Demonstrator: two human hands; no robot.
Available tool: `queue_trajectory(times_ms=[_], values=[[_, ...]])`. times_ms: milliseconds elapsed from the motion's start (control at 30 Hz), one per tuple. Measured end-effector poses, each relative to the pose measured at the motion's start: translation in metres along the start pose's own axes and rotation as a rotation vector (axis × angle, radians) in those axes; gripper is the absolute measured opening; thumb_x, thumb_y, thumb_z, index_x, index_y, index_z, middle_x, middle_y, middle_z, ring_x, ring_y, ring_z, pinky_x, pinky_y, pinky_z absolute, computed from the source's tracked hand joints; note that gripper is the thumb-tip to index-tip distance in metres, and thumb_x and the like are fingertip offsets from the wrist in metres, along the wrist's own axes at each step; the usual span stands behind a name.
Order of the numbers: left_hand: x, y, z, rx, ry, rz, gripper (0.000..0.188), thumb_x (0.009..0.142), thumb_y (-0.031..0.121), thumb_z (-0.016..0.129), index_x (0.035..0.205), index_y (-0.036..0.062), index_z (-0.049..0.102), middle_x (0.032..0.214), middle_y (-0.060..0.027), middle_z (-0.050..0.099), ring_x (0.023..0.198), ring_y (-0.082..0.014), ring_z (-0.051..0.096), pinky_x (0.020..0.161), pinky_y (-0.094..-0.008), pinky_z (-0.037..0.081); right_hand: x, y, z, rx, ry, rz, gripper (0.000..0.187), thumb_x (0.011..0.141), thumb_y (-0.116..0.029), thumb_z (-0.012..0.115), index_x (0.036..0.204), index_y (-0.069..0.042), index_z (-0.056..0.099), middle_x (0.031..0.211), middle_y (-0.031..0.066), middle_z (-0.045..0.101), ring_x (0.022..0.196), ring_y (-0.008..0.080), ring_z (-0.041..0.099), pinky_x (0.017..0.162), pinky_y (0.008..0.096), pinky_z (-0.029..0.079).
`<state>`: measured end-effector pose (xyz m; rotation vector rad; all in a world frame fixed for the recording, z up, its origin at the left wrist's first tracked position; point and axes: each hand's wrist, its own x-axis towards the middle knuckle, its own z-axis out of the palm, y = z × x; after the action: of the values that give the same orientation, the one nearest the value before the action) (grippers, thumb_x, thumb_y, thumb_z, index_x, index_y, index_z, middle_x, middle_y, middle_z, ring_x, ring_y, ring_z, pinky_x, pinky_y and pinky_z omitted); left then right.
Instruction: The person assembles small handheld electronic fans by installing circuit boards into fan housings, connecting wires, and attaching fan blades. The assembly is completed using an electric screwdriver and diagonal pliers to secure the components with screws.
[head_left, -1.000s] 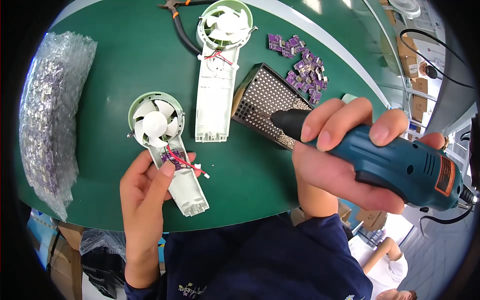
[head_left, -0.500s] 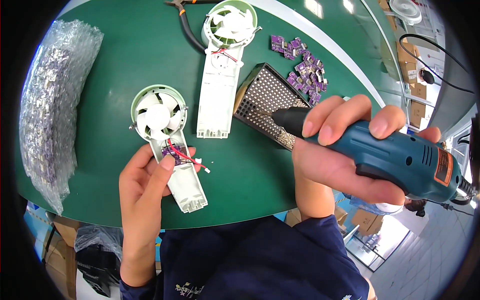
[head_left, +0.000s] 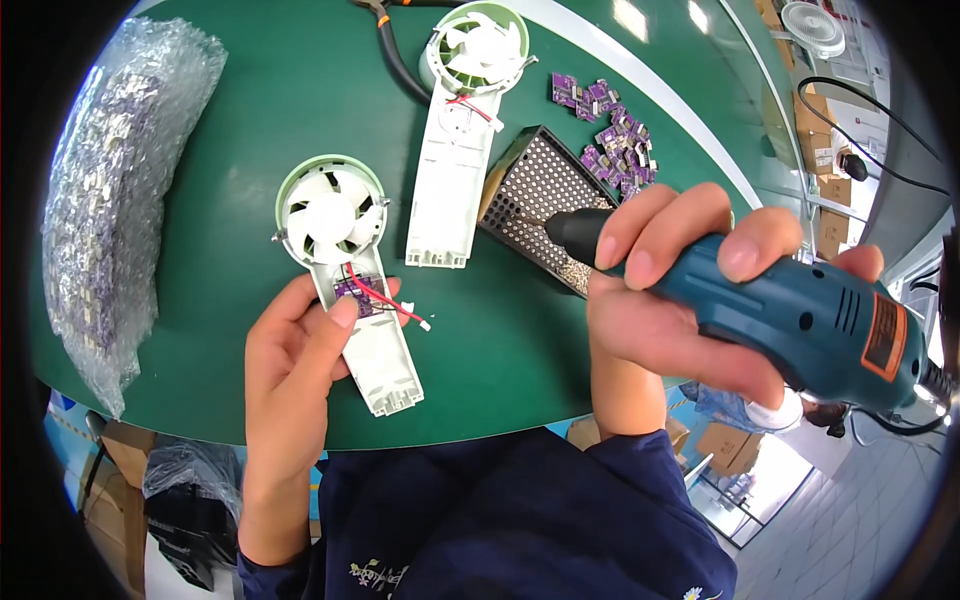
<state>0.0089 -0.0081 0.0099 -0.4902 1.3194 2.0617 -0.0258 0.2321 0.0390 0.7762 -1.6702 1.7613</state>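
Observation:
My left hand (head_left: pixel 300 350) grips a small handheld fan housing (head_left: pixel 378 362), white with a pale green ring around its blades. The left thumb presses a purple circuit board (head_left: pixel 357 296) against the inside of the housing, and red and black wires with a white plug cross over it. In my right hand (head_left: pixel 690 290) is a teal electric screwdriver (head_left: pixel 800 315), its fingers wrapped round the body. The tool's dark nose points down at a black screw tray (head_left: pixel 545 190) with rows of holes holding screws. Whether the bit touches a screw I cannot tell.
A second open fan housing (head_left: pixel 447 190) lies beside the tray. Several purple boards (head_left: pixel 625 150) are piled behind it. Pliers (head_left: pixel 398 60) rest at the far edge. A long bubble-wrap bundle of boards (head_left: pixel 125 200) lies at the left of the green table (head_left: pixel 230 130).
The view has shifted slightly, so the table things sit a little differently in it. My left hand still holds the fan housing, and the screwdriver stays over the screw tray.

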Motion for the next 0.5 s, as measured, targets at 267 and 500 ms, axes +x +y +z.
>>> queue_trajectory(times_ms=[267, 500], values=[[0.002, -0.004, -0.007, 0.017, -0.074, -0.003, 0.037, 0.102, 0.013, 0.048, 0.134, -0.0070, 0.048, 0.118, -0.0219, 0.066, 0.100, -0.0267, 0.070, 0.086, -0.0373, 0.058, -0.005, 0.004, 0.006, -0.148, 0.163, 0.019, 0.082, 0.089, -0.068, 0.052, 0.149, -0.027, 0.013, 0.100, 0.0049, 0.055, 0.049, 0.0157, 0.049, 0.034, 0.0288, 0.044], [0.004, -0.006, -0.007, -0.078, -0.069, -0.003, 0.029, 0.101, 0.013, 0.055, 0.122, -0.0058, 0.055, 0.108, -0.0123, 0.069, 0.096, -0.0164, 0.068, 0.081, -0.0311, 0.056, -0.014, 0.007, 0.011, -0.195, 0.131, -0.043, 0.084, 0.088, -0.066, 0.056, 0.149, -0.028, 0.012, 0.096, 0.0060, 0.054, 0.048, 0.0163, 0.049, 0.033, 0.0288, 0.042]])
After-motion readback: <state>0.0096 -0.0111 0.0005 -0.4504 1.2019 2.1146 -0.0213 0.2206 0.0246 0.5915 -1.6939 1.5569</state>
